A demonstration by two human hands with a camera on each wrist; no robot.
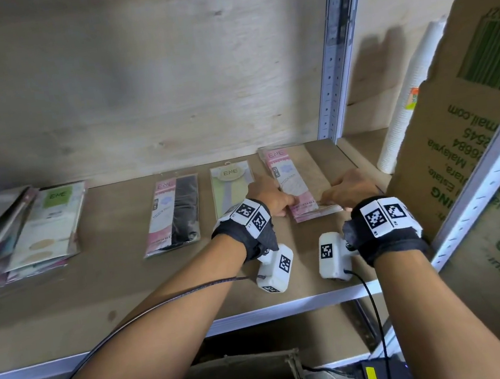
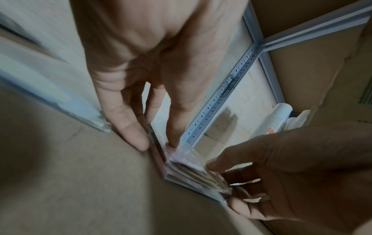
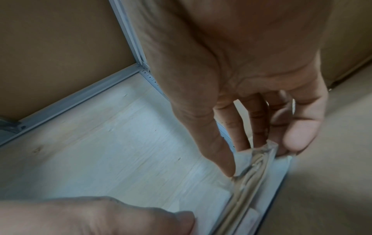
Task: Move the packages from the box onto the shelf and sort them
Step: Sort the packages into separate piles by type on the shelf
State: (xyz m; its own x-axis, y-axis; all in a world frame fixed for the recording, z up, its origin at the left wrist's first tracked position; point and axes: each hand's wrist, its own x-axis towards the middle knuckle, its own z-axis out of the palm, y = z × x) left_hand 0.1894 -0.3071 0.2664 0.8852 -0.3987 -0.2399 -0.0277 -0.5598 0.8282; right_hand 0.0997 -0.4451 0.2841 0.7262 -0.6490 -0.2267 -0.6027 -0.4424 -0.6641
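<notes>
A pink-and-beige package stack (image 1: 296, 180) lies at the right end of the wooden shelf (image 1: 129, 292). My left hand (image 1: 282, 205) pinches its near left corner and my right hand (image 1: 331, 196) pinches its near right corner. In the left wrist view my left hand (image 2: 157, 143) has thumb and finger on either side of the stack (image 2: 187, 168), which is several thin packs thick. In the right wrist view my right hand (image 3: 261, 155) holds the end of the stack (image 3: 253, 168) between finger and thumb. A pink-and-black package (image 1: 175, 211) and a green package (image 1: 231, 188) lie to the left.
A loose pile of mixed packages (image 1: 27, 229) sits at the shelf's left end. A grey metal upright (image 1: 336, 52) stands behind the stack. To the right are a sleeve of paper cups (image 1: 404, 101) and a large printed cardboard box (image 1: 473, 146). Bare shelf lies in front.
</notes>
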